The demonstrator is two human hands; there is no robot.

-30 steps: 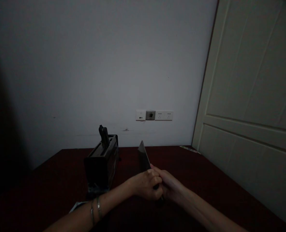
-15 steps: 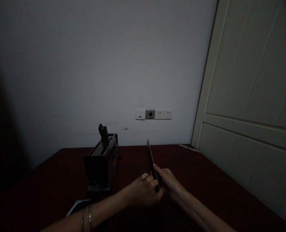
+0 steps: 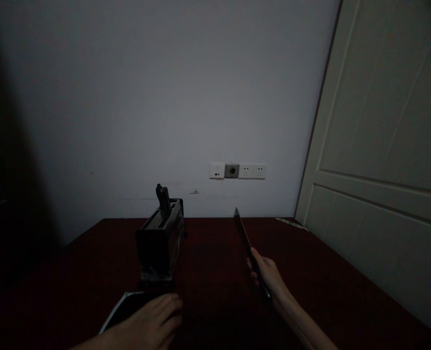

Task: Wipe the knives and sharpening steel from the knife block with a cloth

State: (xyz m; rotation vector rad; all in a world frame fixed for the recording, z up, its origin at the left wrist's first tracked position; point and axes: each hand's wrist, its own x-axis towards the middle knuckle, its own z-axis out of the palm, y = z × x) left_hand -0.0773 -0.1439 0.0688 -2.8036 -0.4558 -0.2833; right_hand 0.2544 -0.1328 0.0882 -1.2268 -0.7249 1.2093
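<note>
My right hand (image 3: pixel 268 277) is closed around the black handle of a knife (image 3: pixel 245 234). The blade points up and away from me, over the table. My left hand (image 3: pixel 157 316) is low in front, its fingers loosely bent, and nothing shows in them. Just beside it lies a dark flat thing with a pale edge (image 3: pixel 117 310), partly covered by the hand and forearm; its kind is unclear. Behind that stands a black knife block (image 3: pixel 160 243) with slots on top. Dark handles (image 3: pixel 163 198) stick up from it.
The dark red table (image 3: pixel 215 253) reaches back to a pale wall with a row of sockets (image 3: pixel 252 171). A thin patterned strip (image 3: pixel 291 224) lies near the far right corner. A white panelled door (image 3: pixel 383 204) flanks the right side.
My left hand has come off the knife and moved down and left, near the pale-edged thing. My right hand has moved slightly right, still holding the knife. The view has shifted slightly.
</note>
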